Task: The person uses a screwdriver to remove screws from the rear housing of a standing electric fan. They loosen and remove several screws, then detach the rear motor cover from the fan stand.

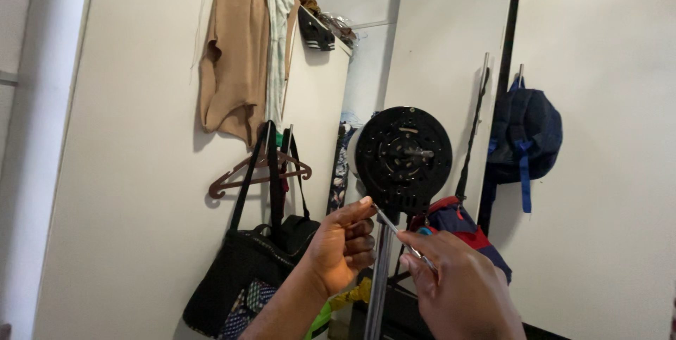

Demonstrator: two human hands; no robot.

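Both hands pinch one thin metal rod (405,236): the left hand (341,245) closes thumb and fingertips on its upper end, and the right hand (454,283) grips its lower end, where a bit of blue handle shows (perhaps a screwdriver, too small to say). Neither hand is slack; both are closed on the rod.

From the right hand the rod's long axis climbs up and to the left, ending at the left fingertips just under the black disc (403,159). This round motor housing sits directly above the grip on a grey pole (380,283), a short shaft poking from its centre. The left hand is the nearer one to the disc, its fingertips almost at the lower rim; whether they touch it I cannot tell. The pole drops between the two wrists, just behind the rod.

Further out, a white wardrobe (141,171) fills the left side, with a tan garment (229,51) draped over its door, a brown hanger (257,171) and a black bag (246,269) hung below. A red and blue bag (461,224) sits behind the right hand, and a blue backpack (524,136) hangs on the right-hand door, well apart from the hands.
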